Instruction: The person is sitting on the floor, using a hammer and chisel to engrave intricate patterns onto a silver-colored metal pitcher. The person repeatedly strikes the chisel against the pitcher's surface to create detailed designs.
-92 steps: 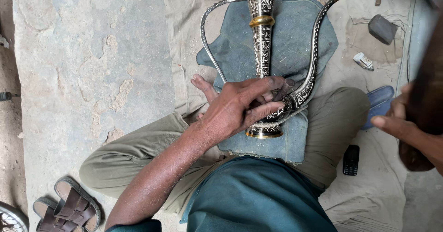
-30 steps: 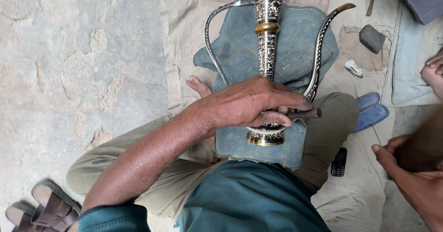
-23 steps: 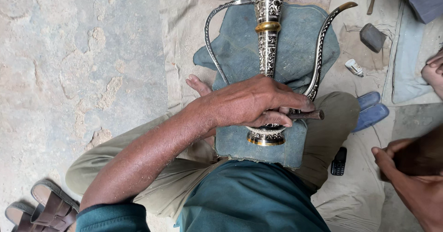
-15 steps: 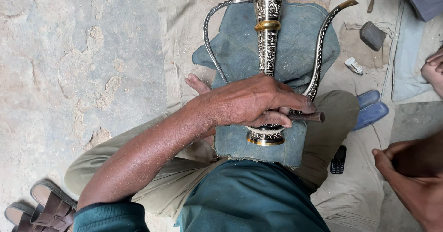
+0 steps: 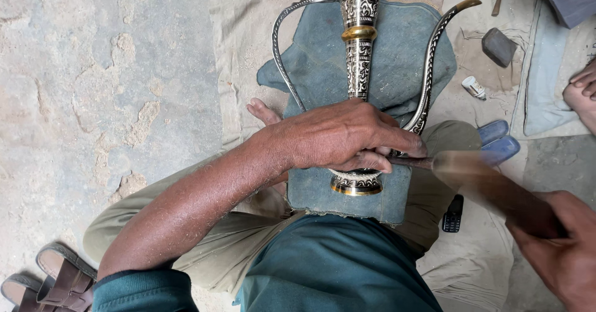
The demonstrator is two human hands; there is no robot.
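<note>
Silver-and-black engraved ewer [image 5: 360, 70] lying on a blue cloth [image 5: 397, 63] across the lap, body under the left hand [image 5: 338, 135], which pins a punch [image 5: 410, 160]. Right hand [image 5: 562, 250] wrapped round a blurred hammer [image 5: 490, 185]. Chasing step, likely; next strike wants square aim on the punch end.

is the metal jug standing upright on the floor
No, the metal jug lies flat on a blue cloth across the person's lap, under the left hand.

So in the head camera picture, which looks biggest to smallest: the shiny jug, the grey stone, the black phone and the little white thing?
1. Shiny jug, by far.
2. Grey stone and black phone look about alike, so no ranking between them.
3. Little white thing, smallest.
</note>
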